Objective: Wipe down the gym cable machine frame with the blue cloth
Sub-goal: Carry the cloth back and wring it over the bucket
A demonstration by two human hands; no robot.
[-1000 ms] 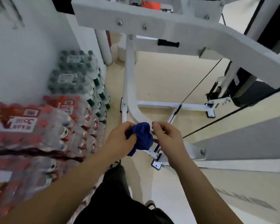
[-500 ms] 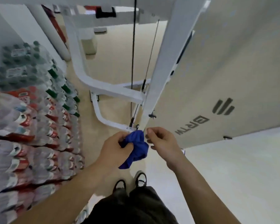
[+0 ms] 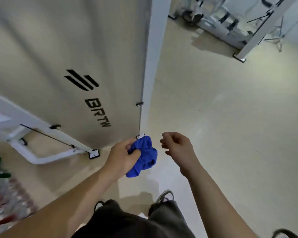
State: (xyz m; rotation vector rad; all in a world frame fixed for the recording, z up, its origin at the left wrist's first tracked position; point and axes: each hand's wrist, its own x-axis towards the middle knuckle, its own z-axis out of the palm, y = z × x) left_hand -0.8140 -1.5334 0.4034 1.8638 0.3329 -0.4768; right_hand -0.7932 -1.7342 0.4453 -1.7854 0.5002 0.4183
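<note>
Beige floor (image 3: 230, 117); left hand (image 3: 122, 155) grips cloth (image 3: 145, 157).

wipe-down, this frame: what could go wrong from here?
1. The blue cloth is bunched in the left hand with a loose end hanging below the grip. The right hand is off it. Contact on the frame would likely be poor, and the cloth might slip out.
2. A thin black cable runs low beside the white frame leg. The loose end could snag there.
3. A foot plate lies on the floor ahead, so it is a possible trip point.
</note>
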